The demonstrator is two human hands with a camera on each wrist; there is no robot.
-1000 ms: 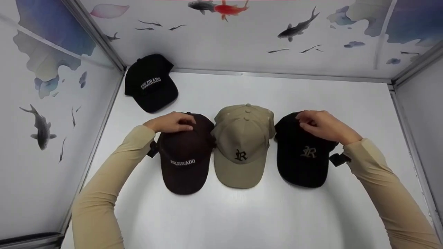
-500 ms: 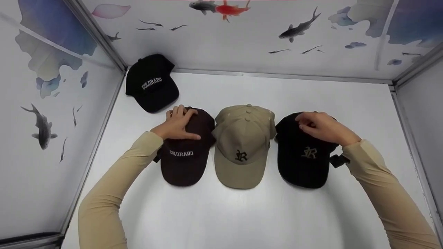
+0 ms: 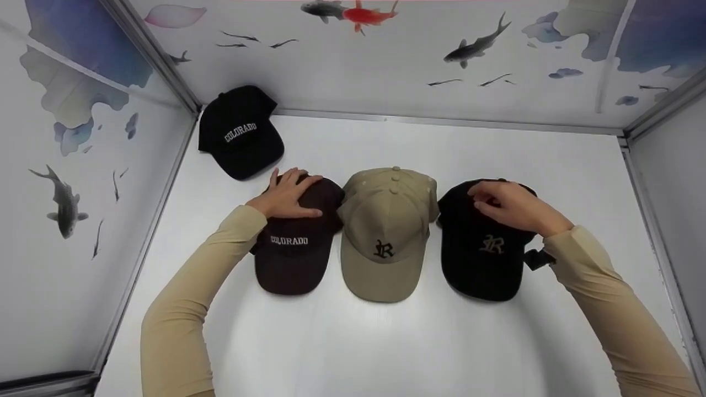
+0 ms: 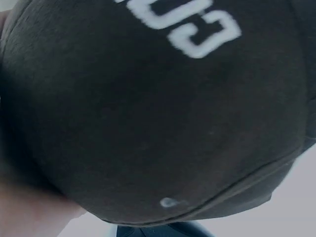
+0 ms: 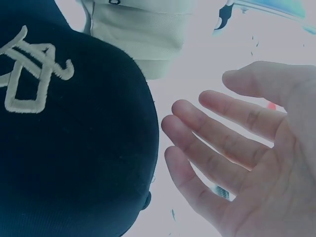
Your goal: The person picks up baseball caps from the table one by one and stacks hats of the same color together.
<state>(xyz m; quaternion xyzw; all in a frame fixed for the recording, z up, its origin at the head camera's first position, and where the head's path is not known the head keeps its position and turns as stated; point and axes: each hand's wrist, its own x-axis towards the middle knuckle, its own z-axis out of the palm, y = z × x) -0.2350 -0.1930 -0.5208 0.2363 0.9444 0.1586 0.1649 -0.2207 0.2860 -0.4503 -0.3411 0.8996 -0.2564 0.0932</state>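
Observation:
Four things matter here, all baseball caps. My left hand [image 3: 287, 199] lies spread over the crown of a dark maroon cap [image 3: 291, 270] lettered COLORADO. That cap [image 4: 163, 128] fills the left wrist view, where the hand is mostly hidden at the left edge. Above the crown of a black cap [image 3: 480, 273] with a tan emblem hovers my right hand [image 3: 510, 207], fingers loosely bent. In the right wrist view a gap separates that hand [image 5: 247, 143] from the black cap [image 5: 94, 133]. Nothing is in its fingers. Between them sits a stack of beige caps [image 3: 386, 220] with a black emblem.
Another black COLORADO cap [image 3: 242, 132] rests at the table's back left corner. Panels printed with fish stand behind [image 3: 386, 77] and at the left [image 3: 110, 165]. A metal strip [image 3: 441, 124] runs along the back edge of the white table [image 3: 380, 347].
The maroon cap has shifted slightly away from the camera. My left hand has moved from its back left side onto the crown, fingers now spread. The right hand has barely moved.

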